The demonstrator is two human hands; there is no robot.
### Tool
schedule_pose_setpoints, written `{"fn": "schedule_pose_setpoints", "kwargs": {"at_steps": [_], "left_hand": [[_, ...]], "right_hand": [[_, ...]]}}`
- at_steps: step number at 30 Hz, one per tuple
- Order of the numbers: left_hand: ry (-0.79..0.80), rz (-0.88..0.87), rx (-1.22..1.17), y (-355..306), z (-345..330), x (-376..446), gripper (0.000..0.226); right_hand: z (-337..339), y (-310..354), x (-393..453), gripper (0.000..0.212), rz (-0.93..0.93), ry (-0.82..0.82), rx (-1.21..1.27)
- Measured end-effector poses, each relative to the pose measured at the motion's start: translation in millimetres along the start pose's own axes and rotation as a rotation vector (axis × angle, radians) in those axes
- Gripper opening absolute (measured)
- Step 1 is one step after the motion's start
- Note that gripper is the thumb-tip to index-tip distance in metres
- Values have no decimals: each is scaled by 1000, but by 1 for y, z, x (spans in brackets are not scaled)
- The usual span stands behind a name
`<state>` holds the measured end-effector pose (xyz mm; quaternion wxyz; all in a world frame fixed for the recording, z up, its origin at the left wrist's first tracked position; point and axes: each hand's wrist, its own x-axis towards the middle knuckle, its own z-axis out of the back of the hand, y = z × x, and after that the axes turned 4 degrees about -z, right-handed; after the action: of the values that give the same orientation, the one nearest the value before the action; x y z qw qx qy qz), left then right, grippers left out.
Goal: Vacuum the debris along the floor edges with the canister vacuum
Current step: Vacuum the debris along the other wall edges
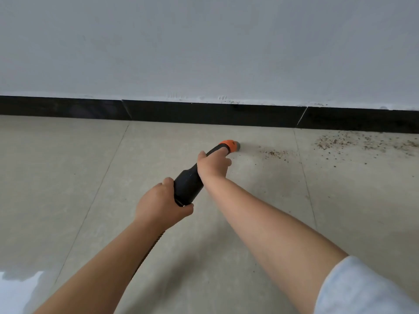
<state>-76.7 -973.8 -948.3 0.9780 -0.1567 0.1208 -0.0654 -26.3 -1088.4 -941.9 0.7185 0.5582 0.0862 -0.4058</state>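
Your left hand (pixel 158 203) and right hand (pixel 213 166) grasp the rigid, light-looking black plastic vacuum wand (pixel 192 182); brown crumb debris (pixel 274 152) lies at 3 o'clock of its orange nozzle collar (pixel 229 145).

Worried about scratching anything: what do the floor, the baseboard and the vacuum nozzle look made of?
Floor: beige tiles, matte, with thin grout lines; likely ceramic or stone. Baseboard: black, slightly glossy strips with visible joints, probably tile. Vacuum nozzle: smooth black body with an orange collar and grey tip, apparently hard plastic.
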Motion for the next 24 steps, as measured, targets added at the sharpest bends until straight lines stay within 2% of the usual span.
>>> {"fn": "schedule_pose_setpoints", "kwargs": {"at_steps": [5,10,14,20,24], "left_hand": [[-29,44,-95,11,12,-2,37],[-90,21,-31,20,20,-8,36],[-139,-36,16,18,10,-17,46],[-131,-75,55,24,-5,-25,61],[-152,-135,31,31,-3,-26,69]], "right_hand": [[-12,12,-13,44,100,-18,42],[-22,14,-16,46,-23,-5,103],[-27,8,-20,44,-21,-7,36],[-28,-6,-26,44,-8,17,0],[-28,-7,-28,46,-36,27,74]]}}
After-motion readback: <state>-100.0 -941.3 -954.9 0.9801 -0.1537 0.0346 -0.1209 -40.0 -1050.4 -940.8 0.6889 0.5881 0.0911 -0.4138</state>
